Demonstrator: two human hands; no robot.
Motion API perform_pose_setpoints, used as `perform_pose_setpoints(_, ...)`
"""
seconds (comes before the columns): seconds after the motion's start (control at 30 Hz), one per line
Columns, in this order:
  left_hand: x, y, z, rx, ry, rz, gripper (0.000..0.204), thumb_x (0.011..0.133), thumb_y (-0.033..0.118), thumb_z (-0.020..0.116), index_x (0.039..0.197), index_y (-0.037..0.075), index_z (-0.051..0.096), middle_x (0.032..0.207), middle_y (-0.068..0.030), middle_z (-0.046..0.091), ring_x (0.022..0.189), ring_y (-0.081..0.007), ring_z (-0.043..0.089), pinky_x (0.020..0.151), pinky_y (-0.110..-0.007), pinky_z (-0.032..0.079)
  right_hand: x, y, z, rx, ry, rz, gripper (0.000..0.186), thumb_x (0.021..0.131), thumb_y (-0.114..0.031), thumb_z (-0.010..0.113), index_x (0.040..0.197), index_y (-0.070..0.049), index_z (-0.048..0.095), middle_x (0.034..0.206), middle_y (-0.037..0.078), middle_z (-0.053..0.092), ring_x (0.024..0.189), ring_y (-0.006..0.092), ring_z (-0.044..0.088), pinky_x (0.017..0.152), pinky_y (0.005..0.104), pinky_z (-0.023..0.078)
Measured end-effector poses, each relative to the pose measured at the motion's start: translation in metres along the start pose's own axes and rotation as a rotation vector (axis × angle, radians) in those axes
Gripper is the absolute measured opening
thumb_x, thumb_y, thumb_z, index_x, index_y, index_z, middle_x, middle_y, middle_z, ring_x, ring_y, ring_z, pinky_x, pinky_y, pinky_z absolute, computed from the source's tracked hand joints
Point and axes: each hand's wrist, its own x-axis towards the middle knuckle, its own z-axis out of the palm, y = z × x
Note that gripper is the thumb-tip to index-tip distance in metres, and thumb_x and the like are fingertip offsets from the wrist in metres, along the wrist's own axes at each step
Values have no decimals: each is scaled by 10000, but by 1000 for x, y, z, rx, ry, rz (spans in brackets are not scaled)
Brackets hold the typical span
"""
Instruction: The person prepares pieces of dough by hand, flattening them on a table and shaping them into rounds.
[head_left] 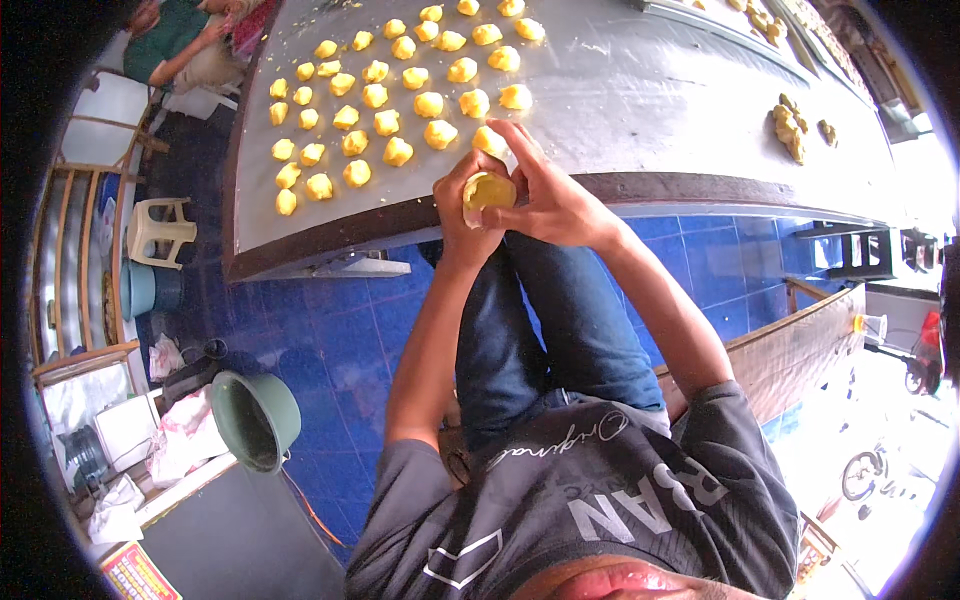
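In front of me, at the table's near edge, my left hand [457, 208] is wrapped round a rounded yellow piece that looks like dough [490, 190], with a pale rim and a hollow-looking top. My right hand [552, 200] grips it from the other side, its thumb on the lower rim and its forefinger stretched forward. Just beyond the fingers is a small yellow dough lump [487, 140]; whether the forefinger touches it I cannot tell. Several similar lumps [440, 134] lie in loose rows on the grey tabletop [600, 110].
Brown lumpy pieces [789, 130] lie at the table's right. On the left are a cream stool [161, 232], a green basin [256, 422] and a wooden rack [60, 270]. A long wooden bench [790, 350] stands right. Another person [180, 50] sits at the far left.
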Motion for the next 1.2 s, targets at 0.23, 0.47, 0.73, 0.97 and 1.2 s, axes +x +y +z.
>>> perform_pose_setpoints(0.23, -4, -2, 0, 41, -42, 11, 218, 676, 13, 695, 711, 42, 482, 632, -43, 574, 575, -111, 562, 555, -263, 442, 2, 5, -2, 198, -37, 157, 829, 768, -127, 715, 1403, -77, 184, 736, 13, 486, 645, 65, 455, 571, 222, 408)
perform_pose_setpoints(0.47, 3, 6, 1, 15, -73, 22, 237, 666, 16, 717, 713, 48, 487, 625, -30, 565, 576, -95, 546, 563, -258, 446, 5, 8, -31, 370, -79, 181, 948, 684, -284, 777, 1368, 6, 188, 1314, 187, 380, 1255, 263, 336, 1020, 355, 304)
perform_pose_setpoints(0.73, 7, 11, 0, -145, -136, -222, 219, 696, 25, 705, 701, 60, 489, 620, 18, 525, 592, -56, 492, 542, -224, 408, 10, -6, -35, -47, -278, -15, 934, 666, -125, 784, 1394, -68, 201, 1372, 127, 255, 1115, 180, 449, 794, 286, 501)
perform_pose_setpoints(0.97, 7, 2, -2, -177, -188, -158, 267, 698, 192, 722, 703, 53, 494, 644, 5, 528, 602, -78, 496, 560, -232, 407, 20, -18, -38, 119, -302, 107, 876, 706, -195, 766, 1395, -104, 233, 1391, 127, 251, 1195, 208, 404, 780, 294, 514)
perform_pose_setpoints(1.2, 8, 4, 0, -149, -224, -165, 199, 690, 47, 703, 704, 58, 505, 659, 1, 544, 631, -72, 502, 594, -236, 426, 26, 1, -32, -30, -268, 83, 839, 744, -237, 735, 1395, -73, 232, 1386, 187, 316, 1249, 229, 351, 973, 341, 381)
